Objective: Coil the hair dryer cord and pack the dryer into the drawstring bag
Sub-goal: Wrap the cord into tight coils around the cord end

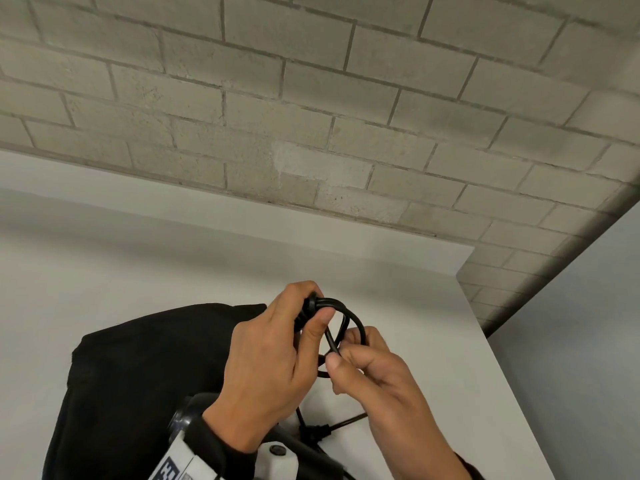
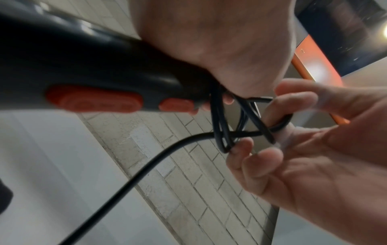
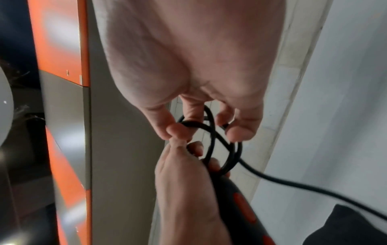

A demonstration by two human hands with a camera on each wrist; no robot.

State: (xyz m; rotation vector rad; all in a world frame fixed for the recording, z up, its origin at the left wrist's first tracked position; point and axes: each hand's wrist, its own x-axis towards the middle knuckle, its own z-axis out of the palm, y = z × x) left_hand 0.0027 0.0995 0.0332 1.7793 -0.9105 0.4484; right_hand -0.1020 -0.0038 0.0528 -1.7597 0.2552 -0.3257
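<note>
Soft, even indoor light fills the head view, which is sharp through the middle; the brick wall (image 1: 311, 98) bows and its lines splay toward the corners from the wide lens. The white table (image 1: 104, 271) carries only faint, diffuse shadows. Both wrist views are dimmer and softly blurred. In the left wrist view a bright lamp (image 2: 384, 34) glares at the right edge, and the hair dryer (image 2: 83, 69) close to the lens is out of focus. An orange panel (image 3: 60, 41) in the right wrist view shows smeared glare.
</note>
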